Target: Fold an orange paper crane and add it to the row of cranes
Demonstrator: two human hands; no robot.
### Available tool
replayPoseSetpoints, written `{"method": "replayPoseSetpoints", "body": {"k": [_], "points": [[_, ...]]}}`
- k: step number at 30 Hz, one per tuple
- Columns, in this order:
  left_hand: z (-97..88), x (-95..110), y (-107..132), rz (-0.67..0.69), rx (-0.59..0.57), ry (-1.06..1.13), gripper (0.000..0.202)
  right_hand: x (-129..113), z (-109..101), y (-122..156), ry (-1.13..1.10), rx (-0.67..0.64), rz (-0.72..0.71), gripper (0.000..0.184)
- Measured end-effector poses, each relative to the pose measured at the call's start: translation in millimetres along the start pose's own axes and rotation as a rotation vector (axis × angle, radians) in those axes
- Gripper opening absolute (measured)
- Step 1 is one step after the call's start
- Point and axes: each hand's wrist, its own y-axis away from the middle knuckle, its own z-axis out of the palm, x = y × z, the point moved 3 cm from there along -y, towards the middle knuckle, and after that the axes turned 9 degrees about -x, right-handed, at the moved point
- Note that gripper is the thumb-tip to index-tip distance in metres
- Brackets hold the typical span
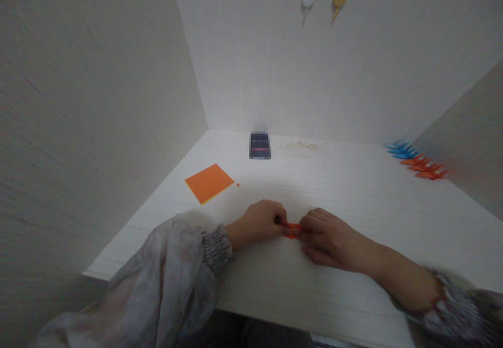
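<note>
- Head view: folded orange paper [292, 230] between both hands, 5 o'clock of frame centre.
- Left hand [264, 223]: pinched on its 9 o'clock end.
- Right hand [330, 238]: fingers clamped on its 3 o'clock end; exact grip partly hidden.
- From the paper: orange sheets [209, 183] at 10, pixelated dark object [260, 145] at 11, blue [403, 149] and orange folded pieces [423, 167] at 2.
</note>
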Motion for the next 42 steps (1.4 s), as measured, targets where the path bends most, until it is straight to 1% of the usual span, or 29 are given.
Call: {"method": "replayPoseSetpoints", "body": {"k": [4,9,12,14,15,17,20,23,27,32,38,42], "points": [[0.4,-0.6,-1.1,0.01,-0.002,-0.018,0.017,4.5,-2.4,5.7,-0.072,0.044,-0.038,0.022],[1.3,-1.8,-2.3,0.01,0.002,-0.011,0.019,12.5,-0.2,10.2,-0.168,0.094,-0.09,0.021],[0.8,-1.2,-2.7,-0.003,0.01,-0.008,0.017,17.9,1.4,12.3,-0.256,0.183,-0.11,0.019],[0.2,0.2,-2.9,-0.007,0.014,-0.012,0.016,19.3,2.1,12.5,-0.265,0.223,-0.106,0.022],[-0.1,1.2,-2.9,-0.006,0.015,-0.016,0.016,19.0,2.4,11.9,-0.247,0.224,-0.093,0.025],[-0.8,3.1,-2.8,0.002,0.017,-0.022,0.018,16.7,3.2,9.3,-0.189,0.175,-0.057,0.029],[-1.7,4.5,-2.5,0.011,0.007,-0.021,0.021,12.2,3.0,5.5,-0.139,0.103,-0.013,0.026],[-2.5,4.0,-2.7,0.048,-0.003,-0.016,0.02,10.0,1.7,4.4,-0.144,0.105,-0.006,0.025],[-2.5,1.5,-4.6,0.113,-0.019,0.016,0.017,10.0,2.2,3.7,-0.133,0.093,-0.047,0.028],[-1.3,-1.4,-6.1,0.096,-0.07,0.138,0.019,10.6,2.1,1.9,-0.125,0.077,-0.058,0.026],[-1.5,-5.5,-5.2,0.056,-0.08,0.209,0.019,10.4,2.8,2.0,-0.106,0.086,-0.078,0.025],[-2.7,-10.4,-3.1,0.058,-0.082,0.253,0.021,11.8,6.3,3.9,-0.102,0.091,-0.078,0.025]]}}
